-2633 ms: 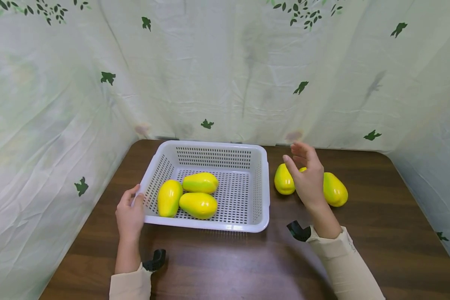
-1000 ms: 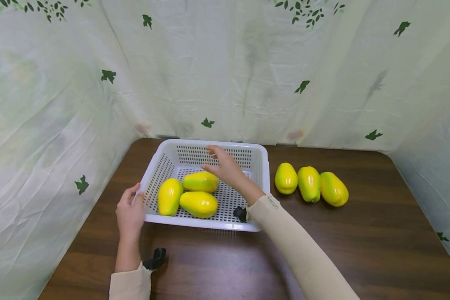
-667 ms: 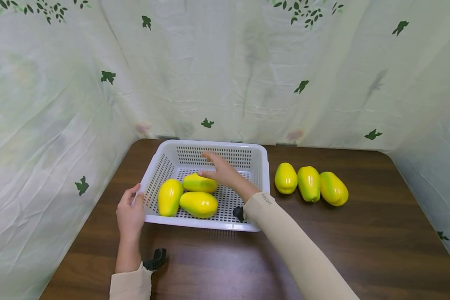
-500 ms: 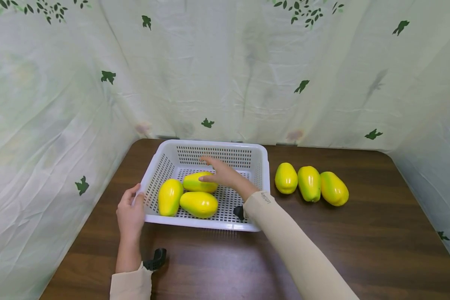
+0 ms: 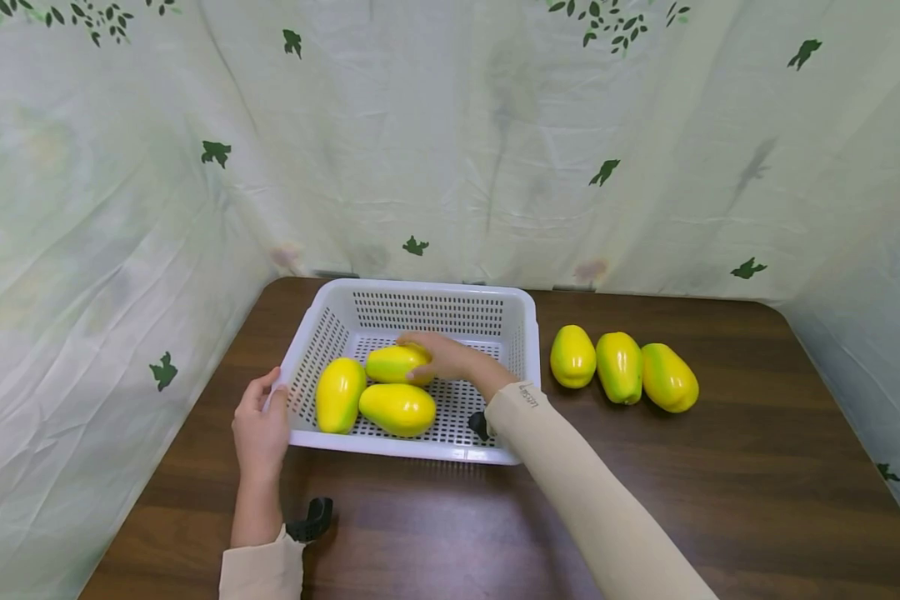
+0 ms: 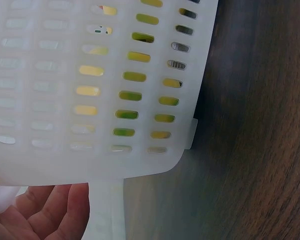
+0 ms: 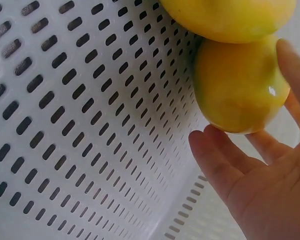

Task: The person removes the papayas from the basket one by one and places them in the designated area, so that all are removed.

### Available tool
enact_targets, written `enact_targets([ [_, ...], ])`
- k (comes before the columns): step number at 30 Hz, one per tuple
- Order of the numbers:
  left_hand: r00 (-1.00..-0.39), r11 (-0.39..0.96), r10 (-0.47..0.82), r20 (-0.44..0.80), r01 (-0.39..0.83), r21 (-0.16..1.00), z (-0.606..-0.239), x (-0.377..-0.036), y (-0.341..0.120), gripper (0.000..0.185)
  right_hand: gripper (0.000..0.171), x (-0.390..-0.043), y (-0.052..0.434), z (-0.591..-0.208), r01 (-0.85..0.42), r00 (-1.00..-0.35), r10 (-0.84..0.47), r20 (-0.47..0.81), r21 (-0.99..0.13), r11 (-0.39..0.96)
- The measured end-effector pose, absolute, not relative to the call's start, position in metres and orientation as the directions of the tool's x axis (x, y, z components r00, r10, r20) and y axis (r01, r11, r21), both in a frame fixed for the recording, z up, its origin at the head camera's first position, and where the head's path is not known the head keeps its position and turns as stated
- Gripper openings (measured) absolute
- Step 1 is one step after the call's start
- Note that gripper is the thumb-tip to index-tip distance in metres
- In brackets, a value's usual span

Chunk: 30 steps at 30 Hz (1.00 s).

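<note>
A white slotted plastic basket (image 5: 450, 454) holds three glossy yellow-green papayas. My left hand (image 5: 261, 425) grips the basket's left rim; the left wrist view shows its curled fingers (image 6: 72, 210) under that rim. Inside the basket, my right hand (image 5: 442, 357) is around the right end of the back papaya (image 5: 392, 365). In the right wrist view the thumb lies on one side of this papaya (image 7: 237, 87) and the fingers on the other. The front papaya (image 5: 397, 409) lies just beside it, and the left papaya (image 5: 341, 396) stands lengthwise near the basket's left wall.
Right of the basket, three more papayas lie in a row on the brown wooden table (image 5: 757, 433): a near one (image 5: 572, 357), a middle one (image 5: 618, 367) and an outer one (image 5: 669, 377). A leaf-printed curtain (image 5: 450, 150) encloses the back and sides.
My right hand has come from over the papayas on the table into the basket, then lowered and closed around the back papaya. My left hand and the basket stay put.
</note>
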<state>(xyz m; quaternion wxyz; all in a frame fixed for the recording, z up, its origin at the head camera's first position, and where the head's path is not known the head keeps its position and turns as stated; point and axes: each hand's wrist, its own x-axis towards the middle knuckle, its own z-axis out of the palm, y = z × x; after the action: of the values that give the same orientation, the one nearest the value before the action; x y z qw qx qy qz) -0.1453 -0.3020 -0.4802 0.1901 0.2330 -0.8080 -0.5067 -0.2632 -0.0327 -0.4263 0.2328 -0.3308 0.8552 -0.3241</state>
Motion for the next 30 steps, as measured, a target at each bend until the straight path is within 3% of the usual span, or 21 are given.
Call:
enact_targets([
  [5, -0.816, 0.408, -0.573, 0.074, -0.206, 0.889, -0.495, -0.150, -0.310, 0.041, 0.057, -0.264, -0.034, -0.427, -0.428, -0.677, -0.711, -0.188, -0.686, 0.589],
  [11, -0.830, 0.359, -0.555, 0.052, -0.182, 0.916, -0.481, -0.145, -0.304, 0.042, 0.058, -0.263, -0.035, -0.426, -0.433, -0.692, -0.698, -0.186, -0.667, 0.607],
  [19, -0.796, 0.441, -0.595, 0.111, -0.207, 0.873, -0.537, -0.165, -0.330, 0.041, 0.058, -0.263, -0.035, -0.422, -0.399, -0.725, -0.674, -0.140, -0.713, 0.576],
  [30, -0.833, 0.337, -0.552, 0.046, -0.172, 0.926, -0.454, -0.133, -0.286, 0.041, 0.058, -0.260, -0.031, -0.412, -0.380, -0.735, -0.678, 0.007, -0.833, 0.402],
])
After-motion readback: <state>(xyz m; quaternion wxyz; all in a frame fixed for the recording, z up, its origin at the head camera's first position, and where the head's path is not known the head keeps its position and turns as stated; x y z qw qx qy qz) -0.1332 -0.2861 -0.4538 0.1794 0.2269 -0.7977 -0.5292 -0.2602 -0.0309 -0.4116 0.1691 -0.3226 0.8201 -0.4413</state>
